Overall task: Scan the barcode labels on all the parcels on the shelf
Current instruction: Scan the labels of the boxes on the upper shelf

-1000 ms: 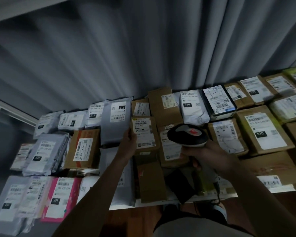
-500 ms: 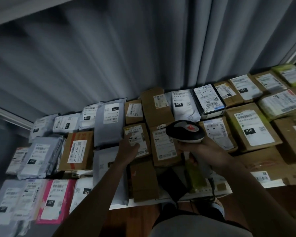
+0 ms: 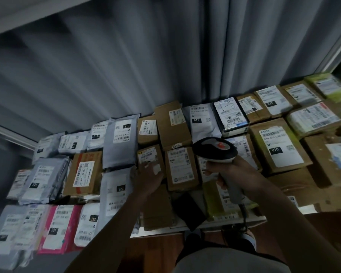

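Several labelled parcels cover the shelf [image 3: 234,220]: brown boxes and grey, white and pink mailers. My right hand [image 3: 231,173] grips a handheld barcode scanner [image 3: 215,149] with a black-and-white head and an orange button, held above the middle boxes. My left hand [image 3: 149,179] lies flat, fingers spread, on a small brown box [image 3: 148,155] with a white label. Right beside it sits another labelled brown box [image 3: 180,167], under the scanner's nose. My left hand hides part of the small box's label.
Grey curtains [image 3: 146,66] hang behind the shelf. A pink mailer [image 3: 57,227] lies at the front left, a black flat pouch [image 3: 191,210] at the front edge. The scanner's cable [image 3: 244,219] drops over the edge. Wooden floor [image 3: 158,251] lies below.
My left hand let the small brown box down from a tilted, lifted pose and now rests flat on it. The scanner has drifted slightly right and my view turned a little left.
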